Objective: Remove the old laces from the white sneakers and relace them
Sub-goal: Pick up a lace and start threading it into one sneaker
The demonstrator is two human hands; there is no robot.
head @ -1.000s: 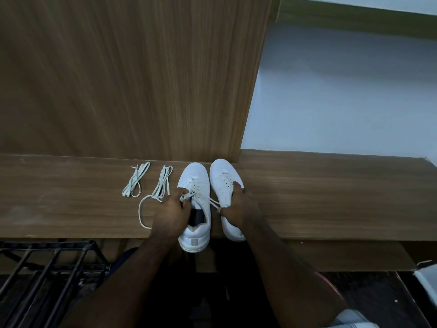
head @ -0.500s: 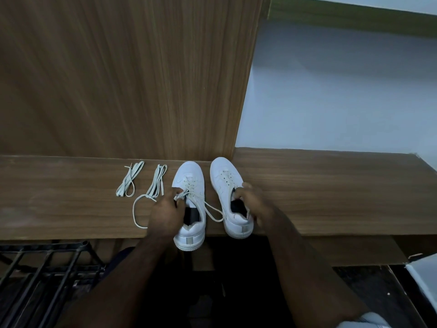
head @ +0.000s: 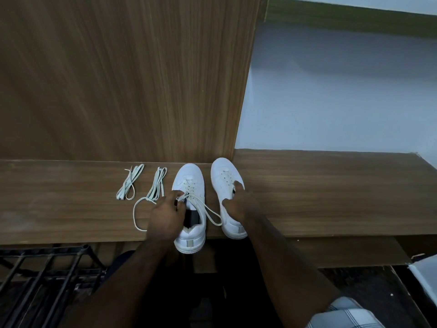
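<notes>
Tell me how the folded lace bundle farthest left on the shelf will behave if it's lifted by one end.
The folded lace bundle would likely go limp and unfold, since nothing visibly ties its strands together. It looks thin and flat, so probably very light. Its loose ends cross and may snag, though it lies apart from the second bundle.

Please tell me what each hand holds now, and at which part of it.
The left hand pinches the lace of the left sneaker near its top eyelets. The right hand grips the right sneaker at its opening.
</notes>
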